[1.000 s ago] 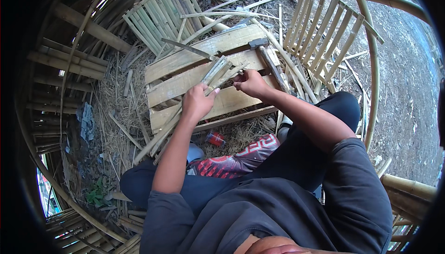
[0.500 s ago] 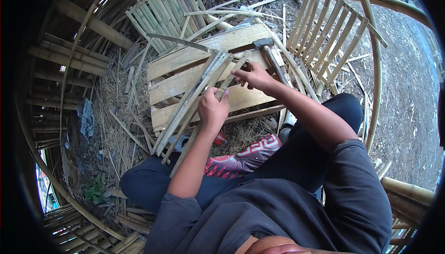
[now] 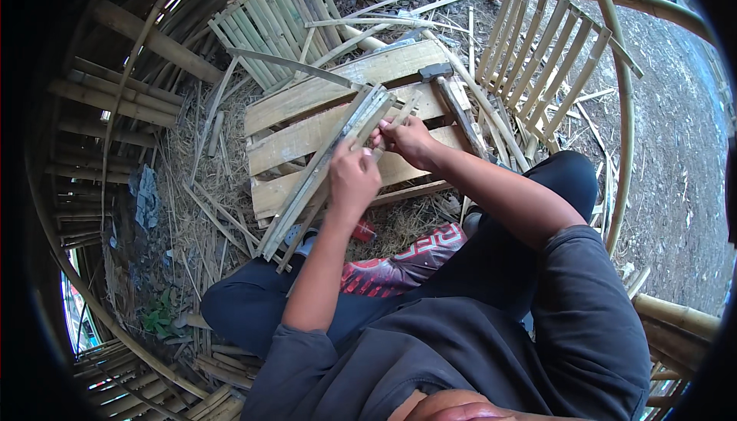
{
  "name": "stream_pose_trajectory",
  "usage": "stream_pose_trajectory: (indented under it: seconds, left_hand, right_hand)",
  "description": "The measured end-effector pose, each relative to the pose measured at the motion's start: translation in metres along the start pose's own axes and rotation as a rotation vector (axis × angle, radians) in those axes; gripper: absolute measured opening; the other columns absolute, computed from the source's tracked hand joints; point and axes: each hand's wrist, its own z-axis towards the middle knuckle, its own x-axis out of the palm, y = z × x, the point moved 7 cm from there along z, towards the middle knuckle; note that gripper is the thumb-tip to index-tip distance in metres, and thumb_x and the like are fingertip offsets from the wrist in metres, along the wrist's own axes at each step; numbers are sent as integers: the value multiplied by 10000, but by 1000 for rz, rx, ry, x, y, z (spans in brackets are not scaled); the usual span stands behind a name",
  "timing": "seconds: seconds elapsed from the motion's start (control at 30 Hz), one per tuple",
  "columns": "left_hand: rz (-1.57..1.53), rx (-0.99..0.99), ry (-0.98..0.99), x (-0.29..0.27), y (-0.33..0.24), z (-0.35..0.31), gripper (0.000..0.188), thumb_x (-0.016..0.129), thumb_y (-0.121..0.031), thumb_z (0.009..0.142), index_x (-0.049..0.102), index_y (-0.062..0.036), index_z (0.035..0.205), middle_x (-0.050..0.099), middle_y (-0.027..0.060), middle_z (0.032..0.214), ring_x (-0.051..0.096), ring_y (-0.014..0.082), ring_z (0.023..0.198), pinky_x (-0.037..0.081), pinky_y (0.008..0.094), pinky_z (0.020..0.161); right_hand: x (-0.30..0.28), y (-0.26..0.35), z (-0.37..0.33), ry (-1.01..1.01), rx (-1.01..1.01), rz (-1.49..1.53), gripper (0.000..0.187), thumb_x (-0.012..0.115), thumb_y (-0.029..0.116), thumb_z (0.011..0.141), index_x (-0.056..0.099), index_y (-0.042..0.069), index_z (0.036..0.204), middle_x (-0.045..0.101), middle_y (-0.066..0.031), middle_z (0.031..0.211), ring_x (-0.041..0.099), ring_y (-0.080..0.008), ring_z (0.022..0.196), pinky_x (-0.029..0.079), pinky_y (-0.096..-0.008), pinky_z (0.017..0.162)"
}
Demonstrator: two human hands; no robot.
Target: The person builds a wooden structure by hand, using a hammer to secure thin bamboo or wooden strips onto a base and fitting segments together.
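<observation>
My left hand (image 3: 355, 179) is closed around a bamboo slat. My right hand (image 3: 411, 143) pinches the same bamboo slat (image 3: 404, 111) near its far end, its fingers close to my left hand. Beside my left hand, several long slats lie together in a slanted bundle of bamboo slats (image 3: 326, 168), running from my left knee to the middle of the wooden pallet (image 3: 276, 148). A thin, curved bamboo strip (image 3: 295, 66) reaches out to the left from the bundle's far end. My palms and the slat's near part are mostly hidden.
A hammer (image 3: 436, 72) rests at the pallet's far right corner. Slatted bamboo panels stand behind, one at the back left (image 3: 269, 22) and another at the right (image 3: 541, 45). Bamboo scraps and dry shavings cover the ground. A printed cloth (image 3: 403, 260) lies between my legs.
My right hand has moved left and nearer to me, closing its fingers on the slat beside my left hand. The slat bundle and the curved strip have shifted slightly.
</observation>
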Motion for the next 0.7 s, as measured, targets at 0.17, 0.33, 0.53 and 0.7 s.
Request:
stream_pose_trajectory:
  seconds: [0.17,0.33,0.53,0.7]
  left_hand:
    - [462,136,-39,-43,32,20,739,766,-236,856,481,-8,1498,449,227,1566,424,433,1450,330,525,1213]
    - [289,29,191,-12,86,19,1099,846,-301,791,197,-83,1651,440,207,1550,437,390,1431,360,548,1161]
    - [340,-5,38,-10,92,31,1081,862,-320,779,258,-56,1636,540,205,1370,579,397,1247,493,540,981]
    - [265,43,-166,-39,91,46,1027,884,-344,752,375,5,1573,577,260,1231,640,441,1096,557,494,852]
  right_hand:
    - [12,10,7,13,-21,-32,137,519,70,1079,609,-31,1061,701,-134,952,714,-226,818,618,-379,799]
    - [17,15,20,3,-13,-59,123,520,74,1081,576,-32,1054,699,-132,935,721,-224,807,625,-379,781]
    - [32,30,30,-13,-102,-104,162,653,32,994,587,-64,1107,702,-139,927,734,-235,852,632,-383,797]
    - [74,48,25,176,-190,82,560,753,25,913,415,-87,1346,685,-162,1035,735,-267,885,637,-375,820]
